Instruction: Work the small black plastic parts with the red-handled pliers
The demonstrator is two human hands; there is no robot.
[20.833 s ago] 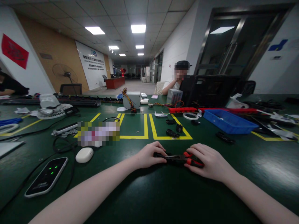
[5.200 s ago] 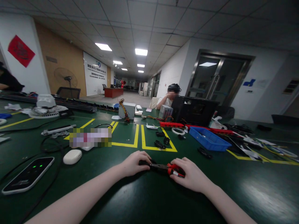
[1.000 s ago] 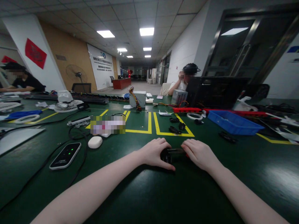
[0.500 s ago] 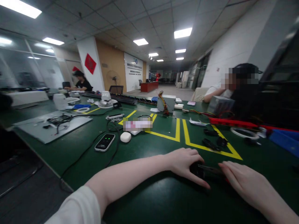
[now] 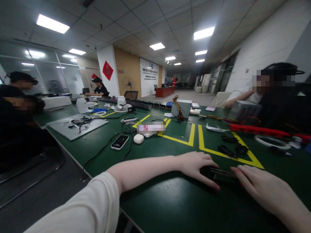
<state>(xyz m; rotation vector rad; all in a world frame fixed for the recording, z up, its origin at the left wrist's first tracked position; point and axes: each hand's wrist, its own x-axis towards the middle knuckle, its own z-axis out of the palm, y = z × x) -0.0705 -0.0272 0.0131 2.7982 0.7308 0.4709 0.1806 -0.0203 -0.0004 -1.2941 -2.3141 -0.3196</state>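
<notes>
My left hand (image 5: 198, 166) rests low over the green table, its thumb and fingers curved around a small black part (image 5: 207, 171) whose kind I cannot make out. From the right, my right hand (image 5: 261, 186) grips a slim dark metal tool (image 5: 224, 173), with its fingers closed and a hint of red by the fingertips. The tool's tip reaches the black part between the thumb and fingers of my left hand. Shadow and my fingers hide most of the tool's handle. Beyond my hands, coiled black cables (image 5: 228, 150) lie at the yellow tape corner.
Left of my hands are a white-edged black handheld device (image 5: 120, 142), a white rounded case (image 5: 138, 138) and a loose black cable. A metal power supply box (image 5: 181, 109) stands farther back. Red strips (image 5: 259, 130) and a white ring (image 5: 272, 142) lie at right. Several people sit around.
The view has swung left, so the table items appear farther right and more people show at left. My hands keep nearly the same hold on the black part and the tool.
</notes>
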